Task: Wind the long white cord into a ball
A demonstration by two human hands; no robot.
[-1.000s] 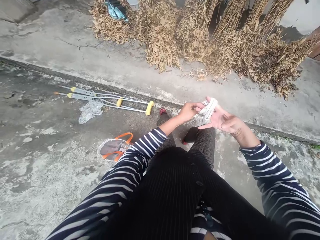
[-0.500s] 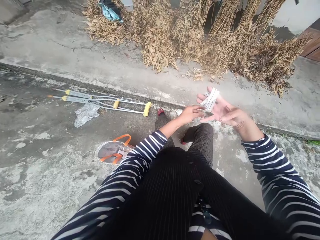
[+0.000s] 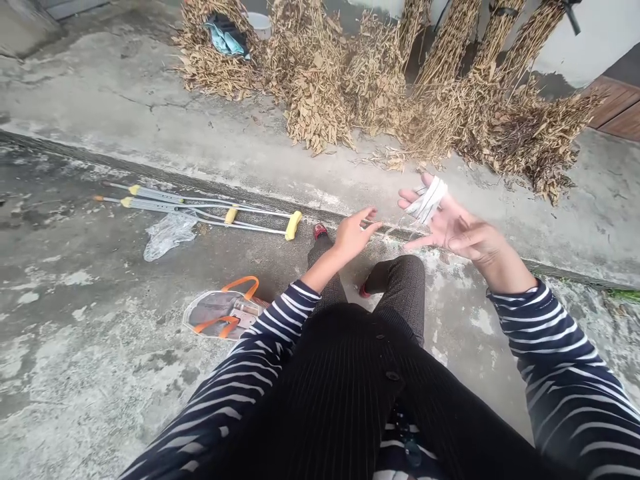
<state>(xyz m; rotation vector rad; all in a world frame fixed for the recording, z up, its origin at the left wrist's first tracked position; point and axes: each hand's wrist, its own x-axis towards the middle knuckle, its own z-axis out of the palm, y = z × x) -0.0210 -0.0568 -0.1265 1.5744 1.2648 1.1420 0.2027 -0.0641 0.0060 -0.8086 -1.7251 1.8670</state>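
Note:
My right hand (image 3: 450,223) is held palm up with its fingers stretched and spread. A white bandage strip (image 3: 429,200) is wound in several turns around its fingers. Left of it, apart from the bandage, my left hand (image 3: 354,233) hovers with thumb and fingers apart and nothing clearly between them. A thin pale strand (image 3: 397,230) shows faintly in the gap between the hands; where its ends go is blurred.
A pair of crutches (image 3: 200,208) with yellow pads lies at the left, beside a crumpled clear plastic bag (image 3: 170,235). Nearer me stands a bag with orange handles (image 3: 220,313). Dried plant bundles (image 3: 320,100) lean along the wall beyond a low concrete step (image 3: 150,157).
My left hand has drawn away leftward from the right hand, and its fingers have parted. A white round thing beside it before is no longer visible. The right hand stays nearly in place.

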